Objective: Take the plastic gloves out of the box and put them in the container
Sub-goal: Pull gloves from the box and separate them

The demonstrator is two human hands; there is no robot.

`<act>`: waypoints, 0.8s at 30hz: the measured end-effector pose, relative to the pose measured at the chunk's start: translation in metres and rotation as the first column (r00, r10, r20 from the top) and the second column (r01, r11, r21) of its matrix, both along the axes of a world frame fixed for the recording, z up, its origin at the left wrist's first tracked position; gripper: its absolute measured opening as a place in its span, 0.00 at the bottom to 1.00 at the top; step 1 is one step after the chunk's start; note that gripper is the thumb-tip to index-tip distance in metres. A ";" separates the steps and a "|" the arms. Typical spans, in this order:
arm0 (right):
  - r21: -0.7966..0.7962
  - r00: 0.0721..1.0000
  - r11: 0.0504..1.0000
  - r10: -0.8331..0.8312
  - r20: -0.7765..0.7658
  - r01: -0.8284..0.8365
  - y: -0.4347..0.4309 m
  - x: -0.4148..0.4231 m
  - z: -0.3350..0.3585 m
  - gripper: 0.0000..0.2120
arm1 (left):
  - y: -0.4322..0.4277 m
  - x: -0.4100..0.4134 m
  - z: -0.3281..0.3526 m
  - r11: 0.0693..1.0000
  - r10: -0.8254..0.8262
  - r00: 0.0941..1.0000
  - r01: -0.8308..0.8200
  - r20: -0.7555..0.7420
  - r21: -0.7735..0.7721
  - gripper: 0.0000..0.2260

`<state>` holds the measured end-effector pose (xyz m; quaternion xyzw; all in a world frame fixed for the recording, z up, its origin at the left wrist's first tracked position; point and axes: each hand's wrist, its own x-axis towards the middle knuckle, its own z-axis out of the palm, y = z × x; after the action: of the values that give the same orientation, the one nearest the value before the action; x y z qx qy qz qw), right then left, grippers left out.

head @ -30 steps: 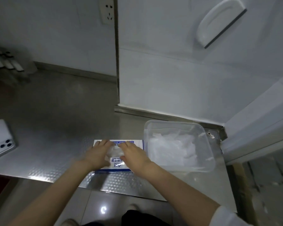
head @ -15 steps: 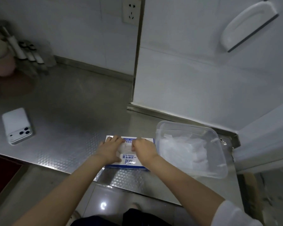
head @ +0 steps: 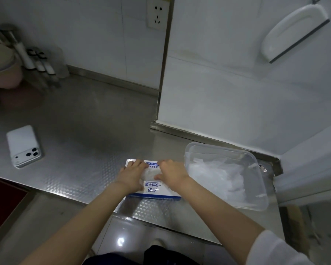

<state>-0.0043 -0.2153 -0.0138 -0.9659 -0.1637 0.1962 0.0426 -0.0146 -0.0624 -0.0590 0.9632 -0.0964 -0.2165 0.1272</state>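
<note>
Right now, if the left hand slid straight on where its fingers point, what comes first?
The left hand lies on the glove box, fingers pointing away. Past the box edge comes bare steel counter, then probably the metal trim below the white panel.

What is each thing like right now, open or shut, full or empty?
Glove box: lying flat, open on top, gloves showing.
Container: no lid, partly filled with gloves.
Phone: lying face down.
Left hand: fingers flat on the box.
Right hand: at the box opening, hold unclear.
</note>
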 end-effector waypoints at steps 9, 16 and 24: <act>0.145 0.985 0.986 -0.098 0.139 0.078 -0.020 0.013 0.017 0.08 | 0.000 -0.002 0.004 1.000 -0.007 1.000 0.007 -0.001 0.029 0.34; 0.372 0.924 0.917 -0.258 0.282 0.143 -0.062 0.030 0.084 0.08 | -0.004 0.000 0.009 0.999 -0.008 1.000 0.009 -0.019 0.052 0.33; 0.362 0.919 0.919 -0.268 0.289 0.154 -0.099 0.019 0.114 0.06 | -0.014 0.016 0.051 0.891 0.173 0.981 -0.192 -0.084 -0.411 0.40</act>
<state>0.0150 -0.3140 0.1005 -0.9759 -0.0924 -0.0062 0.1976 0.0016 -0.0765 -0.0076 0.9134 -0.0467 -0.2000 0.3516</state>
